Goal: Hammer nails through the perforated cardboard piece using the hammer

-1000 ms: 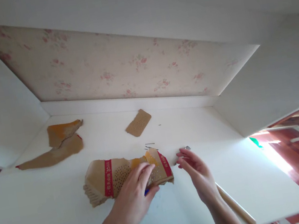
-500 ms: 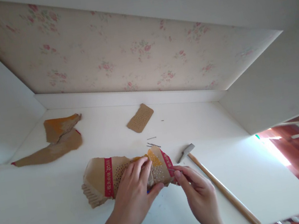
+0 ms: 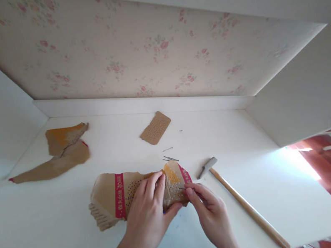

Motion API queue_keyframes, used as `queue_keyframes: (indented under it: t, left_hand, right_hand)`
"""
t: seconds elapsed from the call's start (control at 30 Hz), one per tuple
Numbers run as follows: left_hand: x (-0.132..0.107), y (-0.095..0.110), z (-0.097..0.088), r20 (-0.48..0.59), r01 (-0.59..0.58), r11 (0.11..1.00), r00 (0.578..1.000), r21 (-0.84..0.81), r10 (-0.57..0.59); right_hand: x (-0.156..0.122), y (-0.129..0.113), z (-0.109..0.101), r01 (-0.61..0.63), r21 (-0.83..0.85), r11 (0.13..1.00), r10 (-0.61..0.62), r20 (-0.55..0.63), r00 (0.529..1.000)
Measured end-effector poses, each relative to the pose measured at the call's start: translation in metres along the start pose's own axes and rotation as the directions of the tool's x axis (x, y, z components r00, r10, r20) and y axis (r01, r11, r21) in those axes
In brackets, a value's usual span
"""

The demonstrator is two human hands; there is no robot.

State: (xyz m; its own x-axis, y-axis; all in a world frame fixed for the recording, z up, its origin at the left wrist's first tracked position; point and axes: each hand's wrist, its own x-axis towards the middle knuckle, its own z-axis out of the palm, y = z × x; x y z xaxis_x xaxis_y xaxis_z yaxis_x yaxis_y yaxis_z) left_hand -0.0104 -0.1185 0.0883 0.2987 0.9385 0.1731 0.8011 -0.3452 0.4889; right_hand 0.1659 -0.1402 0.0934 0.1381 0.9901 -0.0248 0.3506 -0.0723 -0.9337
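A torn brown piece of cardboard (image 3: 105, 197) with red printed bands, an orange patch and many punched holes lies on the white table. My left hand (image 3: 148, 211) lies across its middle, fingers over the top and thumb along the near edge, gripping it. Thumb and fingers of my right hand (image 3: 210, 211) pinch a thin nail (image 3: 181, 188), whose tip points left over the holed right part. Whether the tip touches the cardboard I cannot tell. Just beyond the cardboard, several loose nails (image 3: 170, 158) lie on the table.
A hammer (image 3: 249, 207) with a wooden handle lies to the right. A small holed cardboard rectangle (image 3: 155, 128) sits farther back, with torn cardboard scraps (image 3: 63, 156) at the left. White panels and a floral wall (image 3: 141, 56) enclose the table (image 3: 61, 243).
My right hand has moved a little left with the nail, from the red band onto the holed area. My left hand stays on the cardboard. The view has shifted slightly.
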Motion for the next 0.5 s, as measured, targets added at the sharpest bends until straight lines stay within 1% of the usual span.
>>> queue_keyframes:
  t: [0.17, 0.3, 0.37, 0.5]
  left_hand:
    - [-0.001, 0.000, -0.001, 0.003, -0.016, 1.000, 1.000, 0.015, 0.016]
    - [-0.001, -0.001, -0.001, -0.001, -0.026, 0.999, 1.000, 0.035, 0.026]
    - [0.000, -0.001, -0.002, -0.002, -0.032, 0.999, 0.999, 0.032, 0.032]
    - [0.001, -0.001, -0.002, 0.015, -0.025, 0.999, 1.000, 0.034, 0.025]
  right_hand:
    - [-0.001, 0.001, 0.000, 0.018, -0.022, 1.000, -0.018, -0.009, 1.000]
    - [0.005, -0.002, 0.001, 0.135, -0.156, 0.979, -0.145, -0.058, 0.988]
    - [0.011, -0.009, 0.000, 0.190, -0.210, 0.959, -0.199, -0.021, 0.980]
    - [0.027, -0.025, 0.000, 0.266, -0.255, 0.930, -0.243, 0.117, 0.963]
